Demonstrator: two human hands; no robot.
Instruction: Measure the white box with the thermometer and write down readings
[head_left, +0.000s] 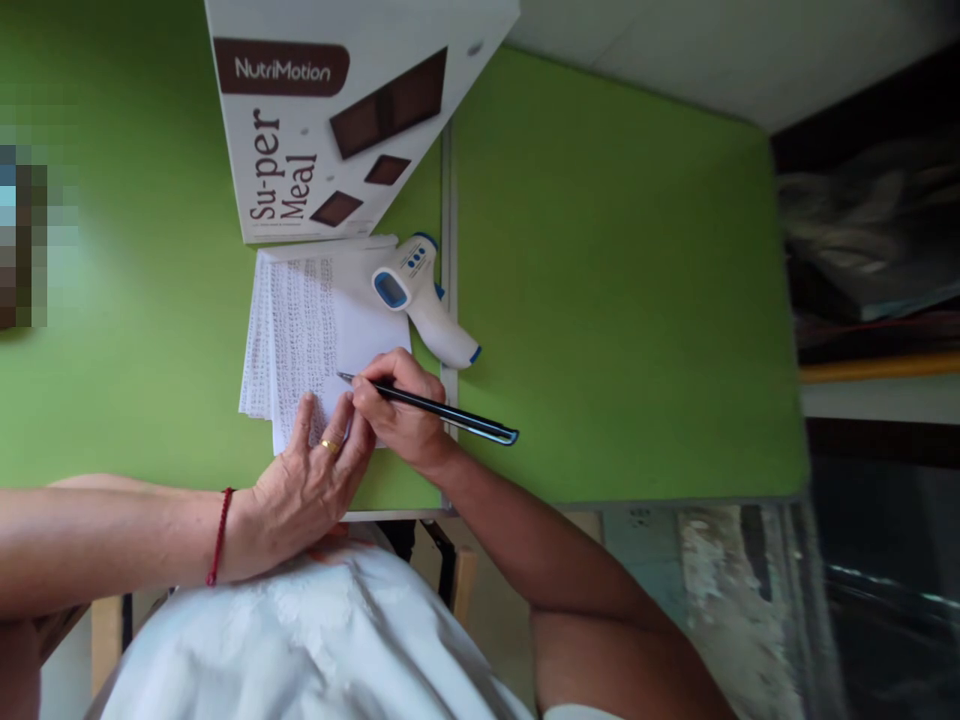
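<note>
My right hand (403, 408) grips a black pen (450, 412), its tip at the paper beside the columns of small handwriting. Under both hands lies a white sheet (360, 320), its left part filled with written rows and its right part blank. More written sheets (256, 350) stick out beneath it on the left. My left hand (311, 480) rests flat with fingers spread on the sheet's lower edge; a ring and a red string bracelet show on it. A white and blue infrared thermometer (424, 300) lies on the sheet's upper right, just above my right hand.
A large white box (300, 130) printed "NutriMotion Su-per Meal" stands behind the papers. The green table (622, 300) has a metal seam (448, 200) running across it. Shelving with bagged items (862, 240) is at the right. A pixelated patch covers something at the left edge.
</note>
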